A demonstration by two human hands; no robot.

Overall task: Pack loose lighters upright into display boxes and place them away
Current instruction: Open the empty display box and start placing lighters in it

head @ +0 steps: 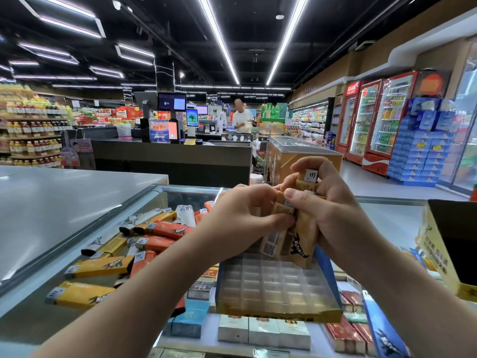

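Observation:
Both my hands hold a bunch of yellow lighters (302, 239) upright above the display box (276, 285). My right hand (327, 202) grips the bunch from the right, with silver lighter tops showing between its fingers. My left hand (245, 215) pinches one lighter at the bunch's left side. The display box has a clear plastic grid tray and a yellow front edge, and its cells look bare. A pile of loose yellow, orange and white lighters (134, 244) lies on the glass counter (77, 254) to the left.
An open yellow carton (446, 251) stands at the right edge. Cigarette packs (263, 332) show under the counter glass. A grey counter top (64, 197) stretches left. Beyond are checkout screens, a person in white, a chest freezer (304, 156) and drink fridges.

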